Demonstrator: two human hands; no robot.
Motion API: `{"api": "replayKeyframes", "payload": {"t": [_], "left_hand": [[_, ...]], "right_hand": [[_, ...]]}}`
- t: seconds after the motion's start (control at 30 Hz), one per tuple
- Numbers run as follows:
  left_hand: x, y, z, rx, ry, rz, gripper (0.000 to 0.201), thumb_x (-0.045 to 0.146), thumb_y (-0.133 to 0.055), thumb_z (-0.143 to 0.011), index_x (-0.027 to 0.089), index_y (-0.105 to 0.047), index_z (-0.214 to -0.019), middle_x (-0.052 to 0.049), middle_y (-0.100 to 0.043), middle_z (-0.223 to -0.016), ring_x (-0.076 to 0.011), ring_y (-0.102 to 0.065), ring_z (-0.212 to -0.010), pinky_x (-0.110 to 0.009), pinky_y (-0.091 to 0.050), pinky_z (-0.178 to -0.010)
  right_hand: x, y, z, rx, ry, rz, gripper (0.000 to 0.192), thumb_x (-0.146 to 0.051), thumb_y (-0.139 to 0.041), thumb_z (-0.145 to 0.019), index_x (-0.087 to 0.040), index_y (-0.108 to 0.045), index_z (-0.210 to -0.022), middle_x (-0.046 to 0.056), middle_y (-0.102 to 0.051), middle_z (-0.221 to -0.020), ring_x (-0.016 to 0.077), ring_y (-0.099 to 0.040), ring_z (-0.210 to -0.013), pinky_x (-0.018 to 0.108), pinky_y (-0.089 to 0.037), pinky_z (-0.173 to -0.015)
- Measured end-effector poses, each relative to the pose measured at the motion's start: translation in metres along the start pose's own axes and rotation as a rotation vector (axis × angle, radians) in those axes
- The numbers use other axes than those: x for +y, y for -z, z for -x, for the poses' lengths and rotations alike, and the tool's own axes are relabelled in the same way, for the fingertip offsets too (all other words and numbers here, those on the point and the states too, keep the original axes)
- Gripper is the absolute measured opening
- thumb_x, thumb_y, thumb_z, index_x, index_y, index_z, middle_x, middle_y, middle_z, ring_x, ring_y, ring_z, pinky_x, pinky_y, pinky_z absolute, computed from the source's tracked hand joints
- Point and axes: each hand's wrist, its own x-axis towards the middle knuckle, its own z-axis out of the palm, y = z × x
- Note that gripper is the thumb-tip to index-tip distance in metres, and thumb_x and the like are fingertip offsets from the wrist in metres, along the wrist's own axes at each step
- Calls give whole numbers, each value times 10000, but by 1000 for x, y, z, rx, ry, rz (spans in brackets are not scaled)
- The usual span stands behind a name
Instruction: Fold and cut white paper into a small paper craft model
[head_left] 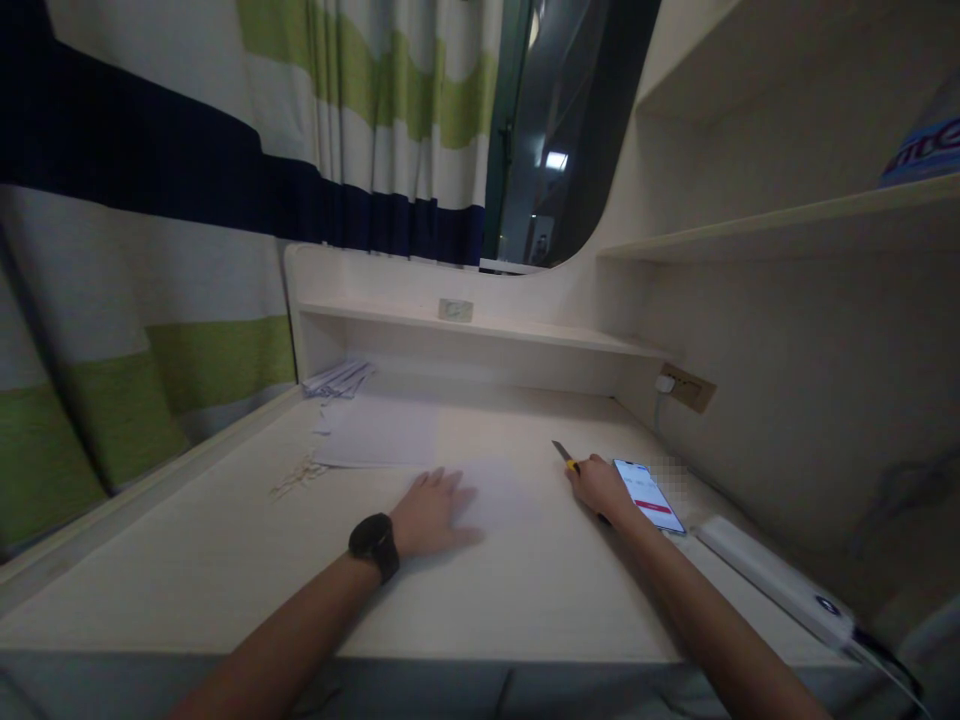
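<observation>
A: Where are the hands right now?

B: The left hand, with a dark watch at the wrist, lies flat and open, palm down, on a sheet of paper in the middle of the desk. The right hand is closed around a utility knife with a yellow body; its blade sticks out and points away from the person, just off the paper's far right corner.

A: So which step would you call this?

B: I'd judge it as the start of a cut: the paper is pinned, and the blade is beside it, not clearly on it. The next move would call for the tip to be laid on the sheet's edge, well apart from the left fingers.

A: Anything close enough to get in the way?

B: A phone with its screen lit lies just beside the right hand, and a white power strip lies nearer the person on that side.

A: Any containers?

B: No box or tray. The low shelf at the back carries one small pale object, too blurred to name. More sheets lie on the desk behind, with thin scraps to their left.
</observation>
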Motion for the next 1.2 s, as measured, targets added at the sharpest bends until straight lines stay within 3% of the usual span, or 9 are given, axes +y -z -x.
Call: {"api": "replayKeyframes", "payload": {"t": [0.2,0.3,0.33,0.4,0.5,0.63,0.8,1.03,1.2], "left_hand": [[1,1,1,0,26,-10,796,773,-320,-724,277,-404,-1341,-139,-347,-1413,-409,-291,-1267,-566,-189,-997],[3,2,1,20,21,-17,782,763,-325,-730,271,-419,-1331,-143,-377,-1390,-412,-317,-1245,-569,-202,-983],[3,2,2,25,23,-20,774,758,-328,-733,268,-427,-1325,-144,-387,-1382,-414,-327,-1235,-569,-210,-976],[6,2,2,32,30,-21,755,744,-331,-742,265,-439,-1316,-139,-400,-1372,-418,-339,-1220,-568,-226,-964],[10,2,3,41,40,-23,722,720,-336,-755,262,-450,-1302,-126,-411,-1364,-413,-357,-1196,-561,-241,-950],[16,-2,5,84,61,-44,705,699,-326,-773,235,-467,-1284,-135,-419,-1351,-417,-362,-1179,-570,-230,-946],[19,-6,5,107,67,-50,707,698,-299,-782,224,-475,-1277,-143,-424,-1340,-427,-362,-1169,-573,-229,-937],[14,0,1,130,124,-16,876,761,-358,-705,199,-335,-1376,-168,-416,-1344,-408,-420,-1117,-544,-279,-907],[13,-1,3,142,145,-46,838,767,-360,-698,194,-442,-1305,-177,-453,-1309,-411,-430,-1107,-548,-265,-910]], "right_hand": [[-6,4,-29,-14,-73,12,447,-397,-397,-889,-55,-656,-1015,232,-598,-1055,262,-599,-910,313,-406,-758],[-20,8,-22,48,-72,42,431,-405,-417,-884,-76,-634,-1058,232,-576,-1110,300,-528,-1041,355,-373,-832],[-28,9,-17,133,-44,54,418,-399,-420,-884,-88,-620,-1079,222,-576,-1119,304,-506,-1070,363,-364,-845],[-47,12,-7,164,24,7,388,-381,-416,-887,-105,-623,-1064,206,-593,-1097,274,-536,-1025,330,-380,-814],[-78,16,7,30,135,-122,371,-397,-459,-858,-111,-647,-1000,179,-641,-1001,242,-593,-944,288,-401,-771],[-100,23,13,-115,111,-171,360,-405,-535,-797,-103,-660,-947,193,-660,-971,257,-617,-926,273,-421,-711],[-105,31,12,-171,108,-190,358,-396,-585,-734,-105,-659,-928,199,-668,-942,273,-634,-878,281,-430,-634],[-99,27,13,-151,68,-267,280,-208,-613,-661,-192,-647,-938,95,-672,-977,213,-625,-891,243,-409,-642],[-97,25,16,-114,90,-315,190,-202,-604,-663,-172,-652,-845,92,-679,-917,218,-620,-880,244,-397,-652]]}}
